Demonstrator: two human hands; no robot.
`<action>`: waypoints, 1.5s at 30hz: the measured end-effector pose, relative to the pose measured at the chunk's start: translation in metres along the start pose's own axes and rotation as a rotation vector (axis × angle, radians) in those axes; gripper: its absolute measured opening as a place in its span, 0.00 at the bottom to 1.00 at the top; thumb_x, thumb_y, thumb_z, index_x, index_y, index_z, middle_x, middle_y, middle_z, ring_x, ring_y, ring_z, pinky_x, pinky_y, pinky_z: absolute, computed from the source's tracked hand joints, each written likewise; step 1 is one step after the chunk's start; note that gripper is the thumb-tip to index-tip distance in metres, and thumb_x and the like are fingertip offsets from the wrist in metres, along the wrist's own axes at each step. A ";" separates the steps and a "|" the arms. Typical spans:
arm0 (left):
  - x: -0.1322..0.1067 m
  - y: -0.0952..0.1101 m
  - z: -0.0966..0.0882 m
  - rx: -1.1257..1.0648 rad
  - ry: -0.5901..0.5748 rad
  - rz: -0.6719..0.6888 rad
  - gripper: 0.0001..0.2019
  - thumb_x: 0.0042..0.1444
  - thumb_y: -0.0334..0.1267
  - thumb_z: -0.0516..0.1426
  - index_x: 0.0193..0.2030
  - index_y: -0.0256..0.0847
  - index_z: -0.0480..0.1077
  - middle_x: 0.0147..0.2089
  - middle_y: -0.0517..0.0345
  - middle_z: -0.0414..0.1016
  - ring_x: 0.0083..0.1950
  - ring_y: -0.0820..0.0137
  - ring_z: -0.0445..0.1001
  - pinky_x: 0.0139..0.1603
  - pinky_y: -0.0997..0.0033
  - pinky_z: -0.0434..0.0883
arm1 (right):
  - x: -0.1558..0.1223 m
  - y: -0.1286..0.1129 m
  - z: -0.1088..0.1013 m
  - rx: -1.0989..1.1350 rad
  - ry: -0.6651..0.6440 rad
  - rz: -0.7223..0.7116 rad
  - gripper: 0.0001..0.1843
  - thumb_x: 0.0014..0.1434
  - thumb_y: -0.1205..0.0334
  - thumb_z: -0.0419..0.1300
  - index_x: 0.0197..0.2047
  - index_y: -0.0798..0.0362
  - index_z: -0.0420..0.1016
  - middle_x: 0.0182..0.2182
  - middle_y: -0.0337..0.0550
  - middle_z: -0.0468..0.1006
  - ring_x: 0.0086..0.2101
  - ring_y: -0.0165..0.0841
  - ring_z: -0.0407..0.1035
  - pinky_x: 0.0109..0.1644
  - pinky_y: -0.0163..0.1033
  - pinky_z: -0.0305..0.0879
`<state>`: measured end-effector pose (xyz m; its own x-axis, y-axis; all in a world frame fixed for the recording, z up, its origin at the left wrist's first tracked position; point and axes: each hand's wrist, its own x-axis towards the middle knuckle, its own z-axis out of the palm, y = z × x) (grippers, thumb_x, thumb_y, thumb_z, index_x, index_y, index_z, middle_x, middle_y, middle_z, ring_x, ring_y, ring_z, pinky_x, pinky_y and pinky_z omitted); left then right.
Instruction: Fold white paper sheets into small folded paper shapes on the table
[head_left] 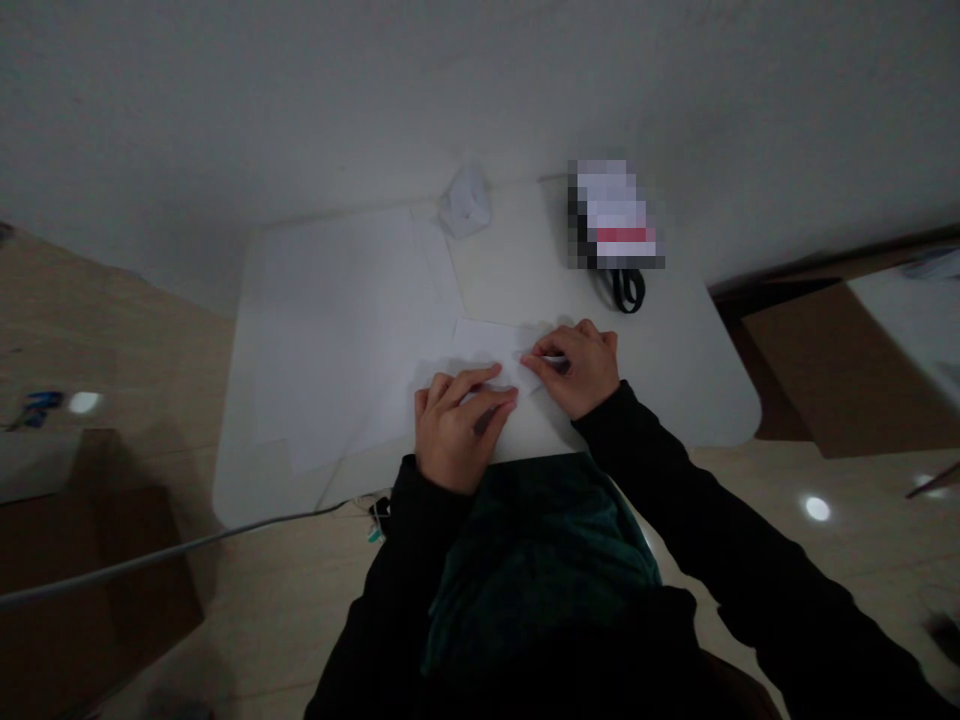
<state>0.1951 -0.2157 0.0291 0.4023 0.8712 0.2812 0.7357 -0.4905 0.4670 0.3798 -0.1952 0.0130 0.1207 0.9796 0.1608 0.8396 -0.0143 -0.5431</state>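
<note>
On the white-faced object (619,205) at the back of the bench (675,370), whatever is printed around the red band (624,235) is pixelated beyond reading. Your small paper (487,338) is plain white with a straight far edge, lying before you just right of the larger white sheets (337,320). Your right hand (581,370) pinches its right side; your left hand's (454,430) grip is pressed together at its near edge.

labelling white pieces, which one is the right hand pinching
The small sheet, its right side in the right hand; the large sheets lie flat farther left, the bulky piece by the wall.
</note>
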 end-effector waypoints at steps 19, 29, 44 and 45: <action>0.014 0.002 -0.016 -0.058 -0.291 -0.092 0.13 0.60 0.34 0.57 0.50 0.54 0.76 0.58 0.61 0.73 0.52 0.59 0.68 0.48 0.55 0.64 | 0.002 -0.001 0.001 0.006 0.003 0.043 0.08 0.54 0.57 0.66 0.28 0.51 0.76 0.32 0.41 0.81 0.40 0.40 0.66 0.45 0.45 0.48; 0.006 -0.002 -0.019 -0.039 -0.285 -0.009 0.24 0.56 0.22 0.50 0.52 0.50 0.75 0.62 0.63 0.72 0.50 0.60 0.68 0.45 0.57 0.64 | 0.001 0.000 0.003 -0.017 0.016 0.025 0.08 0.56 0.56 0.64 0.29 0.51 0.74 0.33 0.41 0.80 0.41 0.40 0.66 0.45 0.45 0.47; 0.018 -0.008 -0.005 -0.065 -0.166 0.124 0.05 0.62 0.39 0.58 0.41 0.45 0.75 0.58 0.61 0.75 0.55 0.63 0.70 0.51 0.59 0.65 | 0.003 0.004 0.004 0.006 -0.029 0.034 0.10 0.56 0.54 0.62 0.30 0.50 0.75 0.33 0.43 0.80 0.41 0.40 0.64 0.46 0.46 0.47; 0.018 -0.008 -0.005 -0.070 -0.160 0.122 0.06 0.62 0.39 0.58 0.43 0.46 0.75 0.57 0.61 0.76 0.55 0.63 0.70 0.51 0.60 0.65 | 0.003 0.003 0.004 0.007 -0.028 0.038 0.09 0.56 0.54 0.62 0.30 0.51 0.75 0.33 0.43 0.80 0.41 0.40 0.64 0.46 0.46 0.47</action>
<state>0.1937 -0.1963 0.0343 0.5717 0.7944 0.2050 0.6390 -0.5879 0.4960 0.3810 -0.1920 0.0084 0.1375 0.9835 0.1174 0.8310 -0.0501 -0.5540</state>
